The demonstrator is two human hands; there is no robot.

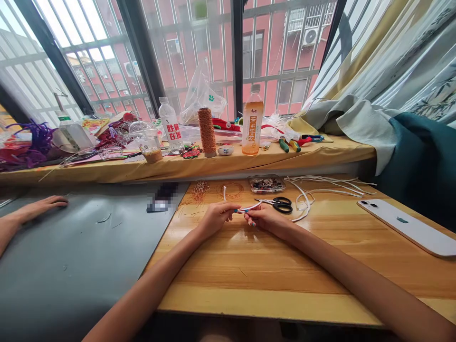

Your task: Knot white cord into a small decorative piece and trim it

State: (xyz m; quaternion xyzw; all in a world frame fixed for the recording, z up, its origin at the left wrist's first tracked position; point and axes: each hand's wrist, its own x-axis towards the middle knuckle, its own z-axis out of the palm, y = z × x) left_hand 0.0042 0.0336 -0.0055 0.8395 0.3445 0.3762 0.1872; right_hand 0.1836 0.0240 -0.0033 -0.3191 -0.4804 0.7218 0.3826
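Note:
Above the wooden table, my left hand (pixel 216 219) pinches a white cord (pixel 251 207) from the left. The fingers of my right hand (pixel 268 218) close on the same cord from the right, a short gap away. The piece bows slightly between the two hands, and a short white end (pixel 224 193) stands up behind my left hand. Black-handled scissors (pixel 282 205) lie just behind my right hand. Longer white cords (pixel 304 202) are spread to the right of the scissors.
A clear box of beads (pixel 266 184), coiled copper wire (pixel 233 191) and wire bits (pixel 200 191) lie at the table's back. A white phone (pixel 409 225) rests at right. Another person's hand (pixel 44 205) is on the grey table (pixel 89 256). Bottles, including an orange one (pixel 252 126), stand on the sill.

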